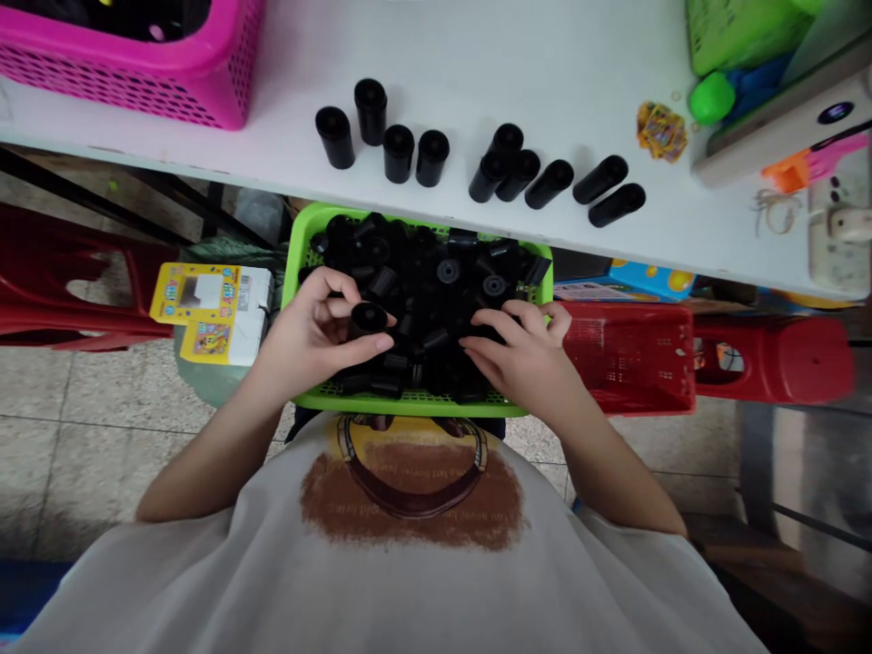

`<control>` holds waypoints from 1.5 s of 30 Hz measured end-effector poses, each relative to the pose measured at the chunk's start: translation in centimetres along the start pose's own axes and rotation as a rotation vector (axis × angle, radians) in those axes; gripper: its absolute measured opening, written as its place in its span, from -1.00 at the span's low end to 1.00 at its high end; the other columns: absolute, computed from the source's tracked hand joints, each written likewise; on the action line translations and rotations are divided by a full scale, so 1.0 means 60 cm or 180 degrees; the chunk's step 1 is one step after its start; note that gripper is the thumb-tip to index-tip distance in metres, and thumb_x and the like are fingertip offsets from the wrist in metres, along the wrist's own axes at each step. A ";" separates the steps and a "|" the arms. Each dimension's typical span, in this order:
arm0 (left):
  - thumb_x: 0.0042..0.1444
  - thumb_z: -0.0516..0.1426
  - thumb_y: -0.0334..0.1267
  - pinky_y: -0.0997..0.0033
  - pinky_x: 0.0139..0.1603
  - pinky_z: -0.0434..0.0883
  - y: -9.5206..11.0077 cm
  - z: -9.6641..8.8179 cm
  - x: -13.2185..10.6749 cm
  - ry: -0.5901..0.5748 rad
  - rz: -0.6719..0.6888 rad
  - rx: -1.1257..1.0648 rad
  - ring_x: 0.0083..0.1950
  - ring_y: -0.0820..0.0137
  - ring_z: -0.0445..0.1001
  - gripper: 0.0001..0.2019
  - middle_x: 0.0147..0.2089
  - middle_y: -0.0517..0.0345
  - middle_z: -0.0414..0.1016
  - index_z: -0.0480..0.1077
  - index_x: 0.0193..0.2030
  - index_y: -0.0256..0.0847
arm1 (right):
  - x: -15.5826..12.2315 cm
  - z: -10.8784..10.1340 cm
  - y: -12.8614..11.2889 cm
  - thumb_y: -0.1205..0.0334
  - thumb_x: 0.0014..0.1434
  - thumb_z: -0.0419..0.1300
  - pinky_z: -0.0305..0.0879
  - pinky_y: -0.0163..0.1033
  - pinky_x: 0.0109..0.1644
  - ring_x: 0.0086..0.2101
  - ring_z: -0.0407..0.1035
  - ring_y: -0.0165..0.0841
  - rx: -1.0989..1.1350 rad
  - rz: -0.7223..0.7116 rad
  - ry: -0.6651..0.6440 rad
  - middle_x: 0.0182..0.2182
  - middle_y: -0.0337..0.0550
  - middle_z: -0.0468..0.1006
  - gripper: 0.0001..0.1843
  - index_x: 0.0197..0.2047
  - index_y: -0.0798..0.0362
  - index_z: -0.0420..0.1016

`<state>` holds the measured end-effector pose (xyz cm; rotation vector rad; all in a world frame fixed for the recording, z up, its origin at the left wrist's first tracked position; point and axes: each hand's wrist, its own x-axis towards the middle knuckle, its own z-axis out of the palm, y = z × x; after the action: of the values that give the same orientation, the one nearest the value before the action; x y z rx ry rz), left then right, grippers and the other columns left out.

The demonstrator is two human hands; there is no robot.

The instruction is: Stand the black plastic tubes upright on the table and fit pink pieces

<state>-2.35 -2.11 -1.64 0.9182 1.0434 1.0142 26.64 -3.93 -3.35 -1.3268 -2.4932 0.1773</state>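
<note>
A bright green plastic basket (pixel 294 263), close in front of my body, is heaped with loose black plastic parts (pixel 426 272). Over its left side, my left hand (pixel 320 331) grips a black cylinder (pixel 369 316) between thumb and fingers, its round hollow end facing up. At the basket's right side, my right hand (pixel 524 350) reaches down into the pile with bent fingers. The thumb and index finger are close together among the black parts, and what they grip, if anything, blends into the dark heap.
On the white table (pixel 572 73) stand several black cylinders (pixel 432 159), some leaning. A pink basket (pixel 235 82) is at the left, small yellow cards (pixel 660 132) at the right. A yellow-and-white box (pixel 218 309) and a red basket (pixel 630 354) flank the green one.
</note>
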 end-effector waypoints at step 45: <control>0.09 0.52 -0.11 0.22 0.13 0.51 0.037 -0.069 0.149 0.1020 0.1786 0.2606 0.04 0.32 0.61 -0.39 0.11 0.14 0.67 0.26 0.08 -0.13 | -0.022 -0.054 0.066 -0.09 0.48 0.13 0.41 0.22 0.34 0.16 0.49 -0.08 0.1039 0.1654 0.0999 0.13 -0.02 0.61 -0.58 0.25 -0.19 0.62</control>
<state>-5.19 7.52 -2.69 1.8297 1.5642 1.2309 31.50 -2.93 -1.57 -1.6731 -1.7386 0.4318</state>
